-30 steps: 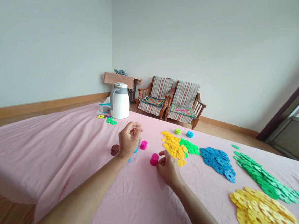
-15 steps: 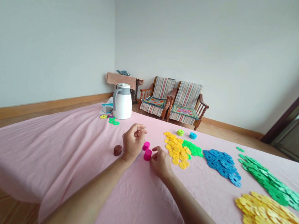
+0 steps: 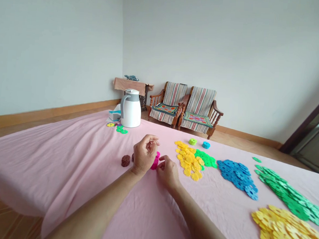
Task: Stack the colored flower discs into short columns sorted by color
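Two short stacks of notched plastic discs stand close together on the pink cloth, and the nearer pink stack is partly hidden by my left hand. That hand is raised over the cloth with its fingers curled in; whether anything is inside cannot be seen. My right hand has its bent thumb and forefinger at the right side of the pink stack, seemingly touching it. Left of my hands sits a brown disc stack. Another dark brown piece peeks out beside my left wrist.
Loose yellow discs, green discs and blue discs lie to the right, with more green and yellow heaps beyond. Lime and blue stacks stand behind. A white jug stands at the table's far edge.
Both hands have shifted: the left a little right and nearer, the right leftward. The nearer pink stack has slid left with my right hand. A dark brown piece now shows beside my left hand.
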### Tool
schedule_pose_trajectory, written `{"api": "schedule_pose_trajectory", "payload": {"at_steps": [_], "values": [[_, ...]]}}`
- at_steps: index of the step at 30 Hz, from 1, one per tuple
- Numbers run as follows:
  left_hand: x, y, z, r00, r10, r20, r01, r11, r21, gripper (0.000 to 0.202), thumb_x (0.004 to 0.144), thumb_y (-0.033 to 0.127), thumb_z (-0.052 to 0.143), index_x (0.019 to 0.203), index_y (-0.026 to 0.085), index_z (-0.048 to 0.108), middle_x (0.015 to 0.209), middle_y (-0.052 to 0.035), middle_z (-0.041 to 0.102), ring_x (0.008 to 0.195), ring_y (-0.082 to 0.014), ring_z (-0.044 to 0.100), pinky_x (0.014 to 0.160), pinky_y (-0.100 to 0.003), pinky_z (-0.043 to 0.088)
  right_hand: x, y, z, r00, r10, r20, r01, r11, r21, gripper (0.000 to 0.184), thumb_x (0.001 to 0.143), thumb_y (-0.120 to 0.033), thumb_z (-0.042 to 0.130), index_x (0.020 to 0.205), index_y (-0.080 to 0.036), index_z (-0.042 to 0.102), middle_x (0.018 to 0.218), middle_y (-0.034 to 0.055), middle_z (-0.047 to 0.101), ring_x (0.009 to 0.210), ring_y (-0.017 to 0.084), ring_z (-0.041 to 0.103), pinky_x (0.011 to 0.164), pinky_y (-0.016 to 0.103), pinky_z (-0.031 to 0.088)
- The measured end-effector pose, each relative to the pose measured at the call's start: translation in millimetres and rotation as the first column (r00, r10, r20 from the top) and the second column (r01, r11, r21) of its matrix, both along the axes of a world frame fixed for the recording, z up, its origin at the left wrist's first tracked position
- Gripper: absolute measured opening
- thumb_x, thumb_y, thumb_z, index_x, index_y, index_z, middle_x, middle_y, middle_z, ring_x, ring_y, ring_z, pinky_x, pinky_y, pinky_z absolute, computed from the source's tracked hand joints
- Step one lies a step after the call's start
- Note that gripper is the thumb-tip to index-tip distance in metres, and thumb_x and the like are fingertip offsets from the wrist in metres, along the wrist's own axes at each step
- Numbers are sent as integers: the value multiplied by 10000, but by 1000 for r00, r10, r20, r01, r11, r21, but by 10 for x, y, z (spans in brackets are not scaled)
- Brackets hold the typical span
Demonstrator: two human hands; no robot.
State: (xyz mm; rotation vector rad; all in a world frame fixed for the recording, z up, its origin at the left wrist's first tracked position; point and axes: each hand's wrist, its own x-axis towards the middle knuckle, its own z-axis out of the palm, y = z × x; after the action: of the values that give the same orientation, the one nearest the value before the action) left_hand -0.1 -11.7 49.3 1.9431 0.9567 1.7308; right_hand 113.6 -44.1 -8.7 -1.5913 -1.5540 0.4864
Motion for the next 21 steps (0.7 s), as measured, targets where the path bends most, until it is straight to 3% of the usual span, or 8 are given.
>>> {"api": "schedule_pose_trajectory", "payload": {"at_steps": [5,8,12,16,21], "values": [[20,-85,-18,988,18,-152,6,988,157,189,789,101,444,913,170,568,735,-7,660,637,-117,613,629,-211,475,125,-175,115,991,104,-87,-106,994,-14,346,631,-77,424,949,-141,544,737,41,702,630,128,626,576,207,440],[68,-153,-60,968,-39,-249,86,980,178,189,797,99,430,909,170,565,749,-16,656,663,-124,607,639,-215,467,351,-298,123,993,102,-56,-105,993,-50,252,656,-142,464,887,-151,566,624,12,673,558,129,598,526,211,418],[165,-225,-168,890,-203,-408,271,956,115,194,799,96,416,901,173,562,772,-19,639,648,-116,584,614,-209,452,852,-394,27,985,-174,18,174,985,9,182,696,-229,462,811,-178,593,604,10,661,532,135,585,511,224,391],[264,-285,-295,813,-283,-509,343,939,25,224,766,70,427,916,176,554,761,-17,608,654,-122,562,617,-217,447,1351,-450,-83,898,-439,-4,439,897,47,236,708,-306,455,842,-172,595,659,39,687,580,166,615,540,246,411],[388,-325,-411,741,-358,-569,400,915,-54,289,720,61,479,966,190,562,930,-41,599,884,-165,554,799,-274,457,1568,-480,-151,851,-501,-157,516,854,68,308,707,-383,452,854,-153,594,668,62,691,585,185,625,541,255,425]]}}
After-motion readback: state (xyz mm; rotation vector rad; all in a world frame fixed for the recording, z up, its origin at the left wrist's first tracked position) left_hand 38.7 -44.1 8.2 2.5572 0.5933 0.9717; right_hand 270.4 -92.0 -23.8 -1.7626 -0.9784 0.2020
